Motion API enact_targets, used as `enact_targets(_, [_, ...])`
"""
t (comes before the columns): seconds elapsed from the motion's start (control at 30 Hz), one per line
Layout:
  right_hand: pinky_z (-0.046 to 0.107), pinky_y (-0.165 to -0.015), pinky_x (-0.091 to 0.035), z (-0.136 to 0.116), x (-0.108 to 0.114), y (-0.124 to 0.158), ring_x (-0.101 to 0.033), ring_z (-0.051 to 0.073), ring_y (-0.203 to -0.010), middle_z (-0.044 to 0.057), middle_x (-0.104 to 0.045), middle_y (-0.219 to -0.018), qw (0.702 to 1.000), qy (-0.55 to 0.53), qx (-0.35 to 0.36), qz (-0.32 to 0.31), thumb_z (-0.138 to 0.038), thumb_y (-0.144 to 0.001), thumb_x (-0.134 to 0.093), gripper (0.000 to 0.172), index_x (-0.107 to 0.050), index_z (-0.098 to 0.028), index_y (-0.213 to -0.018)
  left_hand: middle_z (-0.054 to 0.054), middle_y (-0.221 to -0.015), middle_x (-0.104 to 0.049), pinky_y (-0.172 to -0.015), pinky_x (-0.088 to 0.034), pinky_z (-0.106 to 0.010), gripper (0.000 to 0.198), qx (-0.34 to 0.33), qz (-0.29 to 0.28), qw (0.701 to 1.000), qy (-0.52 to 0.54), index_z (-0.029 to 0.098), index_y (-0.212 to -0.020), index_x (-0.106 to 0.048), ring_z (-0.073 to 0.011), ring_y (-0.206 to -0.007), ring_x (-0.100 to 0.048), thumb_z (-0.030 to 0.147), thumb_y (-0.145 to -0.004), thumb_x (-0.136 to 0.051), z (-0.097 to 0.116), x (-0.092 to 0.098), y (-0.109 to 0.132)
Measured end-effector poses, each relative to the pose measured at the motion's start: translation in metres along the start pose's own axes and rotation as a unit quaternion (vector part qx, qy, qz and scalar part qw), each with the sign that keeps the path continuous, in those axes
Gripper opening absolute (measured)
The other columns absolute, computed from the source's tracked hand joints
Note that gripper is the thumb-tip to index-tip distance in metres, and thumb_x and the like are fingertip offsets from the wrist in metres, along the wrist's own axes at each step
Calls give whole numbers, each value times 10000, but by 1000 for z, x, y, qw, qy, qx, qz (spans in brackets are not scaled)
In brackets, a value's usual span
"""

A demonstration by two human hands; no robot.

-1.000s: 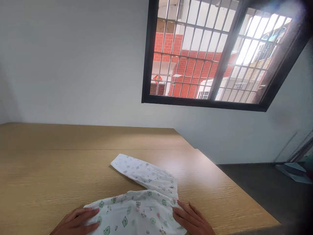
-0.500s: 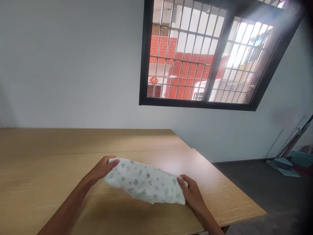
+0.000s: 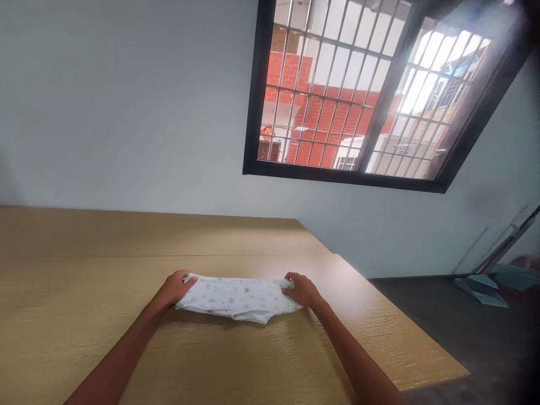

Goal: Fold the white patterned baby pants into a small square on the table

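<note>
A white cloth garment (image 3: 240, 295) with small green and grey animal and leaf prints is stretched between both hands, just over or on the tabletop. Its exact kind is not plain; the lower edge has a notch and a short flap near the right. My left hand (image 3: 177, 288) pinches its upper left corner, thumb on top. At the upper right corner, my right hand (image 3: 301, 289) grips it with the fingers curled round the edge. The fabric looks folded into a wide, low strip.
A wooden table (image 3: 105, 298) spans the front, with a seam across it and its right edge slanting toward me. Behind stand a pale wall (image 3: 126, 112) and a barred window (image 3: 329, 107). Dustpans (image 3: 485, 284) and poles lie on the floor at right.
The garment has come down and farther from me, flattening toward the table. My right hand has moved up and left, levelling the cloth. The view has tilted slightly.
</note>
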State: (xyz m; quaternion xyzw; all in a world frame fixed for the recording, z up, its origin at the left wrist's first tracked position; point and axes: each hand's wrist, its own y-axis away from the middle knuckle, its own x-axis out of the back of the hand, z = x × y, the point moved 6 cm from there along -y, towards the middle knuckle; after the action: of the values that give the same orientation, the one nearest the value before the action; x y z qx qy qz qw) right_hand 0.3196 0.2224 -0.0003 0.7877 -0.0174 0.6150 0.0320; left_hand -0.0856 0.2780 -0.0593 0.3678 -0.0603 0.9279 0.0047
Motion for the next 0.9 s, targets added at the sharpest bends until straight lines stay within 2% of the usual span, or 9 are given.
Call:
enact_targets(0.1, [423,-986,-413,-30,0,-26,-577,289,-1182,138,-616,-1302,999,46,-10,-4,-167,-875,-579,423,-600,-180,-1297,-86,-843,-659,-687,-383,-275,335,5,29,998,-57,177,-778,-556,-223,-792,-597,470,-856,-413,2,11,0])
enact_targets(0.17, [596,-1105,-245,-55,3,-30,-471,363,-1304,207,-542,-1381,995,80,-6,52,-86,-833,-558,563,-533,-146,-1392,-90,-888,-684,-706,-408,-276,297,21,35,995,-86,178,-890,-589,-224,-818,-629,402,-904,-395,3,22,4])
enact_targets(0.23, [657,-1144,-90,-85,1,-26,-348,386,-1400,227,-425,-1493,986,99,49,123,-71,-792,-575,685,-467,-149,-1464,-92,-985,-693,-723,-430,-294,293,40,72,987,-136,184,-1027,-597,-236,-863,-647,366,-930,-389,7,38,11])
enact_targets(0.33, [571,-1197,-129,-125,-20,-13,-312,314,-1441,153,-371,-1559,977,11,174,127,-189,-871,-563,600,-469,-195,-1464,-110,-1277,-619,-855,-475,-346,361,-6,144,967,-211,183,-1222,-570,-261,-1060,-631,316,-956,-366,30,45,24])
enact_targets(0.4, [481,-1210,-201,-142,-36,-7,-319,273,-1449,131,-383,-1561,965,-55,235,98,-289,-962,-496,523,-458,-178,-1472,-137,-1409,-537,-1049,-426,-384,432,-94,137,958,-236,143,-1337,-528,-273,-1262,-537,270,-964,-353,56,23,32])
enact_targets(0.5, [391,-1191,-282,-156,-56,-1,-359,220,-1437,119,-422,-1540,947,-113,297,50,-331,-1051,-338,479,-434,-159,-1488,-167,-1533,-414,-1208,-261,-481,509,-196,55,944,-261,102,-1447,-466,-314,-1463,-315,252,-973,-358,91,-37,40])
enact_targets(0.6, [397,-1194,-275,-160,-66,3,-353,210,-1446,115,-424,-1541,944,-94,315,20,-355,-1081,-254,477,-458,-174,-1473,-180,-1581,-335,-1224,-251,-447,573,-196,-39,949,-243,52,-1527,-355,-280,-1492,-276,239,-988,-307,105,-86,42])
enact_targets(0.67, [427,-1214,-231,-156,-69,4,-292,224,-1483,124,-360,-1581,951,-56,303,5,-413,-1082,-265,517,-430,-160,-1501,-173,-1599,-301,-1238,-213,-452,597,-180,-59,950,-246,55,-1554,-315,-277,-1502,-253,280,-1000,-312,103,-95,42])
enact_targets(0.9, [571,-1215,-35,-92,-50,-7,-161,292,-1528,108,-225,-1638,981,72,181,-14,-588,-1046,-287,667,-324,-197,-1585,-105,-1612,-303,-1216,-196,-518,594,-148,-44,939,-306,254,-1556,-379,-317,-1503,-238,536,-1040,-297,50,-40,52])
